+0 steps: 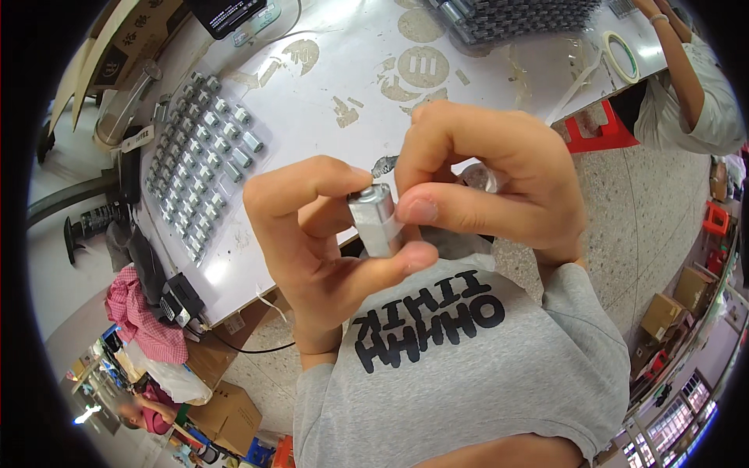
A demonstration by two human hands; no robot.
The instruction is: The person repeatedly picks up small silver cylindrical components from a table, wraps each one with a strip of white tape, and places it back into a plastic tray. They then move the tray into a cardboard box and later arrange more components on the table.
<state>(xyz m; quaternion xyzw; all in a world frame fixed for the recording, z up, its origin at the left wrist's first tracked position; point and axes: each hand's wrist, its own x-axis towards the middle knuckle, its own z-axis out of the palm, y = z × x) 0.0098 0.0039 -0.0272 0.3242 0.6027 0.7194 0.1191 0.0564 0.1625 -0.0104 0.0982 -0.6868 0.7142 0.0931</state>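
Observation:
My left hand [304,242] is closed, holding a small silver metal motor [376,222] upright between forefinger and thumb. A pale band covers part of the motor's side. Against that side press the thumb and forefinger of my right hand [491,175], which is also closed. Tucked in its curled fingers is a small whitish, see-through roll [478,178], partly hidden. On the table to the left lies a clear plastic tray [204,253] with rows of similar silver motors [211,118].
The white table [335,70] has worn patches. More motors [515,23] stand packed at the far right, near a tape roll [620,56]. A co-worker's arm [679,70] reaches in there. A red stool [597,129] is below the edge. Cardboard boxes [129,47] stand at far left.

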